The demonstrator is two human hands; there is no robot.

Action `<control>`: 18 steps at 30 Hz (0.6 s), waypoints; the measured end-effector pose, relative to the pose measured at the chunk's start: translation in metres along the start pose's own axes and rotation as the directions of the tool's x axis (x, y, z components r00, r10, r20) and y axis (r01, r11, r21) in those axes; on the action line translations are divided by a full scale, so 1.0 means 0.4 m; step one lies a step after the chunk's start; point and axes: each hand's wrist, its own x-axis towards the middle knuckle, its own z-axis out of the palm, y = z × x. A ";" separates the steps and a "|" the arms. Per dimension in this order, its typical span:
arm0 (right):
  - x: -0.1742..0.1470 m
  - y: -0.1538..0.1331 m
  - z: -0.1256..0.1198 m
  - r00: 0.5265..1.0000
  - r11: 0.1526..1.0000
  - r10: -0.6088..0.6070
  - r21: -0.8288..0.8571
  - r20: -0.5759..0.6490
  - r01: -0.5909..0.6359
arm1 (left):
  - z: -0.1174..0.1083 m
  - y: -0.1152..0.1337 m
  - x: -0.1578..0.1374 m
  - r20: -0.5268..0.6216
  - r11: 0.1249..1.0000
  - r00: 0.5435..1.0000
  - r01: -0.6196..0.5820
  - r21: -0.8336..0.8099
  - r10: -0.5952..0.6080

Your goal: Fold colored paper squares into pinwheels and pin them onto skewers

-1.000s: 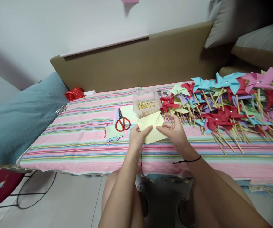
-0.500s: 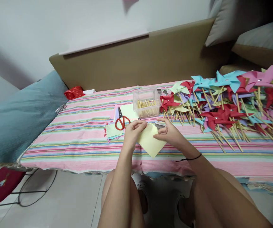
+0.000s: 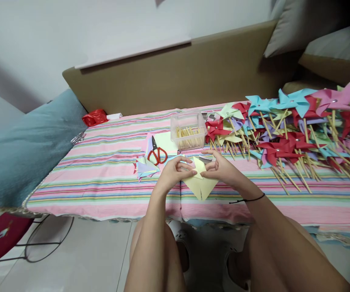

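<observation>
A pale yellow square of paper (image 3: 199,190) is held between both hands, with a slit running up from its near corner. Its far part is bent over toward the middle. My left hand (image 3: 177,173) pinches the paper's left side between thumb and fingers. On the opposite side, my right hand (image 3: 219,168) grips it with the thumb pressed near the middle and the forefinger raised. Red-handled scissors (image 3: 157,155) lie to the left of my hands, beyond a small stack of cut paper (image 3: 147,168) with a lavender piece on top.
Beyond my hands stands a clear plastic box (image 3: 190,140) of thin wooden sticks. Many finished paper pinwheels (image 3: 278,150) cover the right side of the striped cloth (image 3: 102,170). A red plastic bag (image 3: 95,118) rests at the far left, and a red stool (image 3: 4,239) stands below.
The yellow paper has been turned, so its slit and bent-over part show. Both hands have shifted their hold toward its middle. The small stack's top piece now looks lavender instead of pale yellow.
</observation>
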 end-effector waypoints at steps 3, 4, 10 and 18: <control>-0.001 0.002 -0.002 1.000 1.000 0.006 -0.015 0.028 -0.005 | 0.007 0.001 -0.003 -0.002 0.999 1.000 0.028 0.029 -0.027; -0.002 0.003 -0.002 1.000 1.000 0.006 -0.015 0.031 -0.005 | 0.010 0.000 -0.003 -0.001 0.999 1.000 0.028 0.040 -0.028; -0.003 -0.002 -0.002 0.999 1.000 0.014 -0.022 0.038 -0.014 | 0.020 -0.005 -0.005 0.028 0.999 0.999 0.030 0.039 -0.031; -0.006 -0.003 -0.006 0.998 1.000 0.020 -0.011 0.066 -0.019 | 0.023 -0.008 -0.004 0.016 0.998 1.000 0.016 0.052 -0.017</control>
